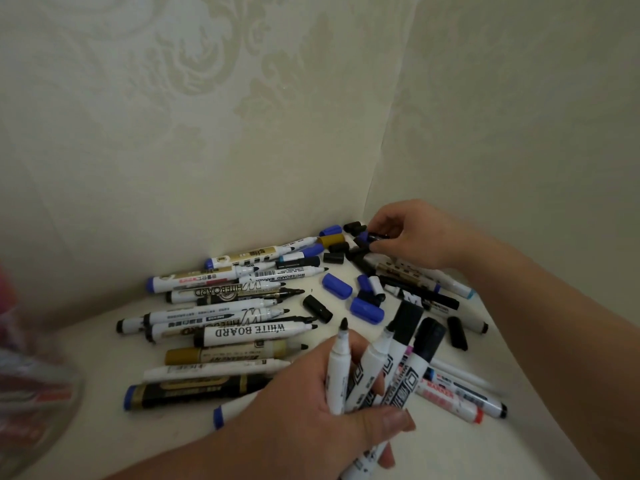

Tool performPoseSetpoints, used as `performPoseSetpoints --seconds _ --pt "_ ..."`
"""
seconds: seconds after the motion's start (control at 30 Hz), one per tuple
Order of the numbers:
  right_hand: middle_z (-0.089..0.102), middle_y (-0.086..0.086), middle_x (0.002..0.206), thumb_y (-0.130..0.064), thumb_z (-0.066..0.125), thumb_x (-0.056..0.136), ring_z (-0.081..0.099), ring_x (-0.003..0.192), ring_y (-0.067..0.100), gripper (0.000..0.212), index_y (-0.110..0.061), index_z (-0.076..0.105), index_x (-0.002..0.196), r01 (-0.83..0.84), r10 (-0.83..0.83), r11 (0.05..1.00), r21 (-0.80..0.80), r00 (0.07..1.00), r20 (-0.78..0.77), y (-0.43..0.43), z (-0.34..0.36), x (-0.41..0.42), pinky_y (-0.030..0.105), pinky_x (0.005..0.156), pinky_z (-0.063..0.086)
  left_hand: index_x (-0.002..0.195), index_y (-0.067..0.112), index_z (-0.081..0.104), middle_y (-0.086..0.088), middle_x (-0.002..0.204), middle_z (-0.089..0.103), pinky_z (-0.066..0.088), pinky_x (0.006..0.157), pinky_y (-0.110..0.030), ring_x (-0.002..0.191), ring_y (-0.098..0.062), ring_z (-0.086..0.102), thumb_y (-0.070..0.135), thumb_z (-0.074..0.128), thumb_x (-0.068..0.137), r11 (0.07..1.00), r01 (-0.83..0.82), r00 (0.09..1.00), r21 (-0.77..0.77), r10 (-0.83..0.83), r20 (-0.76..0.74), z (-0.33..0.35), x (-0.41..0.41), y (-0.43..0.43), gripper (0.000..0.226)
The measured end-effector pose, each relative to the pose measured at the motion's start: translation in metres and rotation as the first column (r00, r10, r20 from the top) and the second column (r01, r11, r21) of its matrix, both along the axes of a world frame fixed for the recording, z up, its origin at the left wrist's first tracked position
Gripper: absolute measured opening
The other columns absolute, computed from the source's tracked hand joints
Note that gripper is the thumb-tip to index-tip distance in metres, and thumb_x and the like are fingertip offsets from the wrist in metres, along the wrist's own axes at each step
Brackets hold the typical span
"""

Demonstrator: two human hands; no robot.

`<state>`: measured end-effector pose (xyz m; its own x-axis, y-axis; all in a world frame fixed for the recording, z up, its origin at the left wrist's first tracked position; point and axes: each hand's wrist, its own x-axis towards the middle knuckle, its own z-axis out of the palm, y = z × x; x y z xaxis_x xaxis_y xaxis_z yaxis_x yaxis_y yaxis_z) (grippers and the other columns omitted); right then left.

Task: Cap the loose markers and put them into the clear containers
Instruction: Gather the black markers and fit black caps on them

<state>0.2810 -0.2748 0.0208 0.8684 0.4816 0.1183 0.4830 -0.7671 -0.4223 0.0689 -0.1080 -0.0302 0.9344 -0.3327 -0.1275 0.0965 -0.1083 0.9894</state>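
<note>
Here the left hand grips a bundle of markers with the tips pointing up and away. Two of them carry black lids, and the one at the left shows a bare black tip. The right hand is at the far corner of the desk, close to the wall. Its thumb and fingers pinch a small black cap among other loose caps, blue and black. Many loose markers lie side by side on the desk left of the hands, most of them uncapped. At the left edge stands a clear container, blurred, with something red inside
</note>
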Motion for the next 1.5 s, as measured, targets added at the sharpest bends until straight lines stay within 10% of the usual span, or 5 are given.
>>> performPoseSetpoints --seconds 0.23,0.4,0.63,0.97,1.5 --pt "0.075 -0.013 0.091 -0.020 0.074 0.091 0.069 0.087 0.003 0.012 -0.026 0.077 0.100 -0.048 0.059 0.993 0.105 0.992 -0.111 0.004 0.002 0.003 0.021 0.081 0.055 0.116 0.034 0.061 0.004 0.105 0.078 0.059 0.090 -0.034 0.089 -0.016 0.076 0.042 0.074 0.071 1.000 0.008 1.000 0.026 -0.009 0.009 -0.004 0.003 0.001 0.048" --pt "0.061 -0.014 0.092 -0.018 0.066 0.095 0.054 0.077 0.002 0.017 -0.028 0.073 0.106 -0.043 0.052 0.975 -0.218 0.998 0.037 0.022 -0.004 0.012 0.014 0.061 0.038 0.115 0.034 0.061 0.006 0.105 0.077 0.058 0.091 -0.032 0.091 -0.013 0.075 0.046 0.074 0.069 0.998 0.012 1.000 0.062 -0.013 0.021 -0.005 0.004 0.002 0.049" --pt "0.060 -0.004 0.113 -0.011 0.066 0.090 0.057 0.098 0.018 0.032 -0.027 0.069 0.118 -0.102 0.148 0.852 -0.514 0.988 0.049 0.043 -0.005 0.014 0.026 0.080 0.048 0.107 0.048 0.062 0.012 0.109 0.076 0.054 0.099 -0.035 0.101 -0.009 0.072 0.046 0.080 0.074 0.996 -0.025 1.000 0.084 0.024 0.019 -0.006 0.005 0.002 0.038" --pt "0.056 -0.011 0.093 -0.024 0.070 0.092 0.055 0.084 0.010 0.012 -0.028 0.061 0.099 -0.102 0.122 0.944 -0.315 0.992 0.042 0.032 -0.007 0.018 0.021 0.066 0.042 0.108 0.051 0.062 0.017 0.110 0.075 0.050 0.103 -0.032 0.105 -0.003 0.070 0.048 0.087 0.070 0.998 -0.045 0.999 0.037 0.046 -0.028 -0.005 0.002 0.001 0.045" --pt "0.059 0.001 0.106 -0.024 0.064 0.093 0.059 0.091 0.020 0.015 -0.019 0.068 0.107 -0.091 0.144 0.892 -0.442 0.986 0.087 0.060 -0.016 0.021 0.032 0.075 0.052 0.107 0.053 0.061 0.020 0.111 0.074 0.048 0.104 -0.031 0.106 -0.001 0.069 0.037 0.079 0.083 0.997 -0.067 0.998 0.047 0.067 -0.001 -0.003 0.002 0.001 0.034"
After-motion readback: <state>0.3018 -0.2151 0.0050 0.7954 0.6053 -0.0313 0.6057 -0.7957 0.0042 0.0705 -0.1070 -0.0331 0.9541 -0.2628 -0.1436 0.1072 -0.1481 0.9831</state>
